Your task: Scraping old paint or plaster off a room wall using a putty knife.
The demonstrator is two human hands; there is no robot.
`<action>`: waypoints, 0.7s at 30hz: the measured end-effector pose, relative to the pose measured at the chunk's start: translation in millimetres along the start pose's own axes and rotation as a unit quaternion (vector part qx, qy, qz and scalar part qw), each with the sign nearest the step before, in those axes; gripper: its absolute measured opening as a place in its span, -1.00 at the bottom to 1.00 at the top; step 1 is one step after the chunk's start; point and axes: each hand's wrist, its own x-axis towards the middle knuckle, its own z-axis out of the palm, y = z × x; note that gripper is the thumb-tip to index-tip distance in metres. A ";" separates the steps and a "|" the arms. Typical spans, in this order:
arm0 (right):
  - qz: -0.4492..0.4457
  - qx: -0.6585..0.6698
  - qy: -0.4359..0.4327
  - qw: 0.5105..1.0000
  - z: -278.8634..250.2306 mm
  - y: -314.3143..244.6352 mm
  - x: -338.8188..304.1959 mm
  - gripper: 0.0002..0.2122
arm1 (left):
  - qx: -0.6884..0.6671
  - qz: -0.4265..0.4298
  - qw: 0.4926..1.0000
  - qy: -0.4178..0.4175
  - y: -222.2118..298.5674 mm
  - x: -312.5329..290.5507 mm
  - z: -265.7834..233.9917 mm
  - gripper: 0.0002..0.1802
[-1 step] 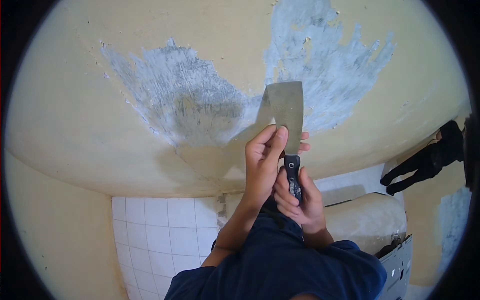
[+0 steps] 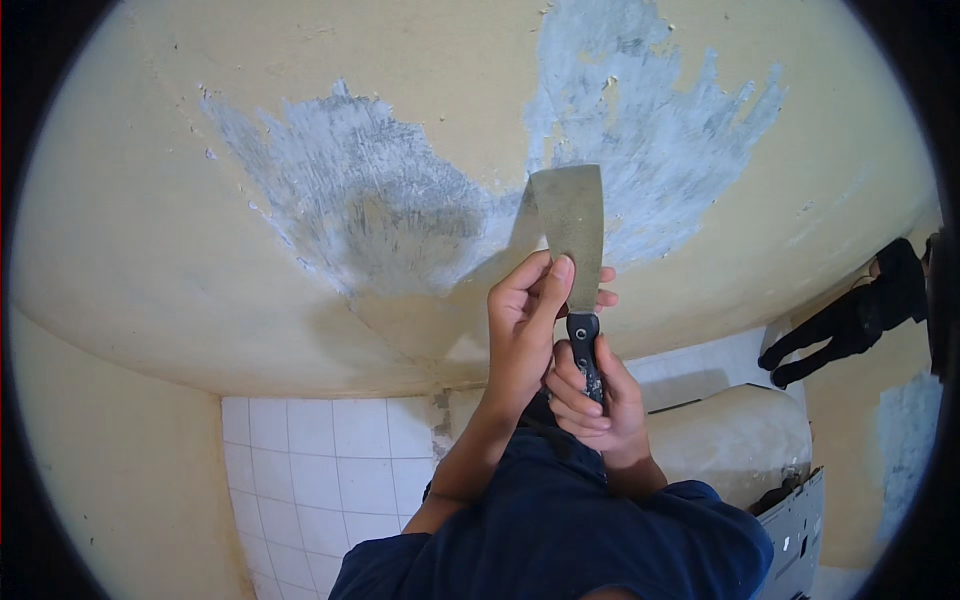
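In front of my body I hold a wide putty knife (image 2: 577, 212), its metal blade pointing up and its black handle toward me. My right hand (image 2: 610, 400) is wrapped round the handle, which has pale specks on it. On the lower blade, my left hand (image 2: 525, 320) pinches with the thumb in front, and fingertips show past the blade's right edge. Behind the tool stands a yellowish wall (image 2: 470, 60) with two bare grey-white patches: a left patch (image 2: 340, 160) and a right patch (image 2: 660, 140). Small flakes cling along their rough edges.
White floor tiles (image 2: 320, 440) lie below the wall at the left. To the right are a pale rounded block (image 2: 740, 430) and a grey panel (image 2: 795, 530) with holes. Another person in dark clothes (image 2: 855, 315) stands at the far right, near another scraped wall patch (image 2: 908, 440).
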 end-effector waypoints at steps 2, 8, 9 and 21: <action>0.135 0.186 -0.084 0.970 -0.3 -3.2 -3.4 -0.57 | -0.002 0.027 0.999 0.020 -2.5 -2.1 2.5 -0.74; 0.110 0.156 -0.040 0.981 0.2 9.9 -5.2 -0.56 | 0.033 0.009 0.999 0.029 -4.4 -6.2 0.8 -0.72; 0.109 0.156 -0.038 0.981 1.6 10.3 -5.2 -0.56 | 0.033 0.008 0.999 0.029 -4.0 -5.9 -0.8 -0.72; 0.128 0.067 0.027 0.989 9.5 -7.4 -9.8 -0.55 | 0.012 0.027 0.999 0.016 -12.8 -5.0 -0.7 -0.72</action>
